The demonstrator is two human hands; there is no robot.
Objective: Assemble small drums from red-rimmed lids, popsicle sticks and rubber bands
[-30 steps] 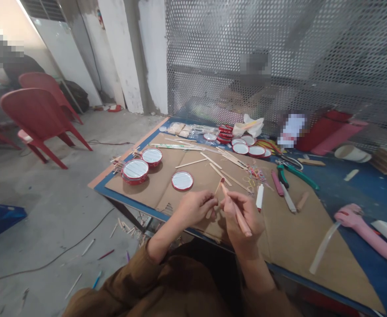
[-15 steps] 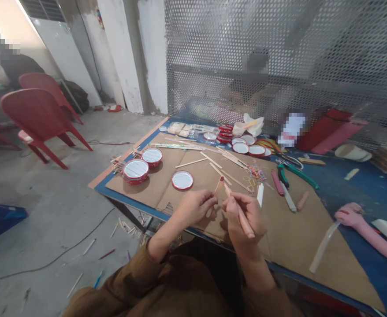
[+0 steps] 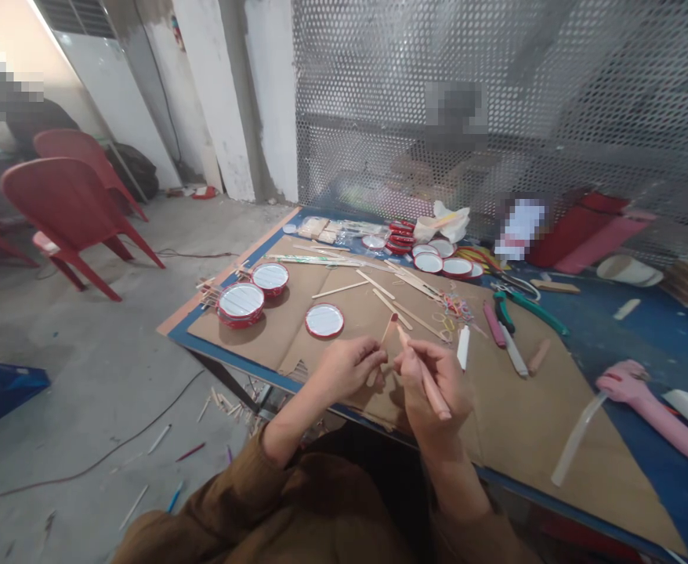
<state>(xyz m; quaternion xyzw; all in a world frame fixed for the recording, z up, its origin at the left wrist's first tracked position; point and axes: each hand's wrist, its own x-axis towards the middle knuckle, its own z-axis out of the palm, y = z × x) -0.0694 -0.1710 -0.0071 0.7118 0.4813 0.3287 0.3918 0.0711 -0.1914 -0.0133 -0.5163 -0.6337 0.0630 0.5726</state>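
Near the front edge of the table, my left hand pinches a thin wooden stick that points up and has a dark red end. My right hand is closed around a peach-coloured marker, held like a pen, its tip close to the stick's dark end. Whether tip and stick touch, I cannot tell. Just beyond my left hand lies a round white disc with a red rim. Further left stand red-rimmed drum-like rounds with sticks at their side.
Brown cardboard covers much of the blue table. Loose wooden sticks, coloured rubber bands, a pink marker, green-handled pliers and a pink glue gun lie about. Behind rises a perforated metal screen; red chairs stand left.
My right hand and the marker have shifted very slightly, with the tip still by the stick's dark end. My left hand looks unchanged.
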